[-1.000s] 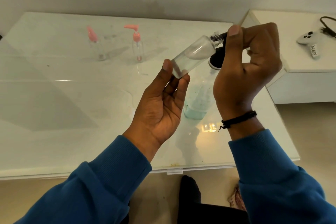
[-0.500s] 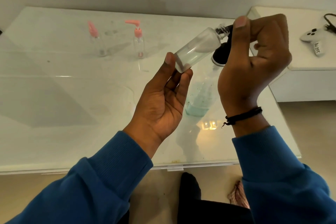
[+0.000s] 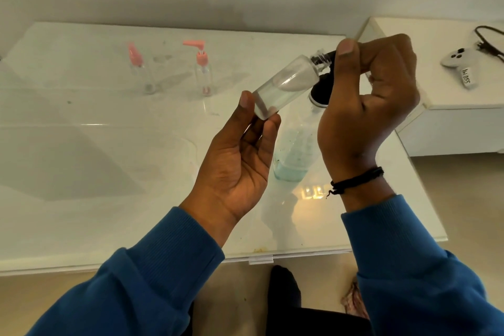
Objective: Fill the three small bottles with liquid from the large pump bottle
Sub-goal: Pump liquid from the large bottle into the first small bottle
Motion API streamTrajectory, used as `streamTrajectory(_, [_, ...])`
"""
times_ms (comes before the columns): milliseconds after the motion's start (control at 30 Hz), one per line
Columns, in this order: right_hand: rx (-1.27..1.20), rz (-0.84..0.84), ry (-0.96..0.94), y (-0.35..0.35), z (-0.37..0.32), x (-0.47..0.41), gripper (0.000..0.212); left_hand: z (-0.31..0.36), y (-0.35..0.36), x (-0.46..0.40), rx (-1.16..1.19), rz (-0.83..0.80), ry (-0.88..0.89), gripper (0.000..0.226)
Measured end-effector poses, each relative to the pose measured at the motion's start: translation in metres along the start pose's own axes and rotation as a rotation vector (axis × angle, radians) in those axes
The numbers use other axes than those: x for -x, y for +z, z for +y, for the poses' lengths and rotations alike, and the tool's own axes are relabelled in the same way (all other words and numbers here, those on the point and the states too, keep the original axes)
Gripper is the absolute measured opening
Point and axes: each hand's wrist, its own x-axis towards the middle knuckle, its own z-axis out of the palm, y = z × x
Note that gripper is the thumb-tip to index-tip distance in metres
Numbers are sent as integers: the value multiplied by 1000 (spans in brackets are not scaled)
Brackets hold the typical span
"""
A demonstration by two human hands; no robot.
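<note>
A small clear bottle [image 3: 286,84] lies tilted in the air, its open threaded neck pointing up and right. My left hand [image 3: 242,155] holds its base between thumb and fingertips. My right hand [image 3: 365,106] curls over the black pump head [image 3: 321,90] of the large pump bottle [image 3: 293,153], whose nozzle meets the small bottle's neck. The large bottle stands on the table with pale blue liquid low inside. Two more small bottles stand at the back: one with a pink cap [image 3: 139,68] and one with a pink pump top [image 3: 203,68].
The white glossy table [image 3: 95,158] reaches from the wall to its front edge near my sleeves. A white side cabinet [image 3: 458,117] stands at the right, with a white game controller [image 3: 461,60] and a black cable [image 3: 488,41] on it.
Both hands and the small bottle have stayed in nearly the same pose. The view has shifted slightly.
</note>
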Motion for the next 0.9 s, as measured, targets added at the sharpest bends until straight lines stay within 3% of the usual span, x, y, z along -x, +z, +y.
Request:
streamTrajectory(467, [14, 21, -12, 3, -2, 0, 32, 0, 2, 1, 3, -6, -10, 58])
streamTrajectory(900, [-3, 24, -17, 3, 0, 3, 30, 0, 2, -1, -3, 10, 10, 74])
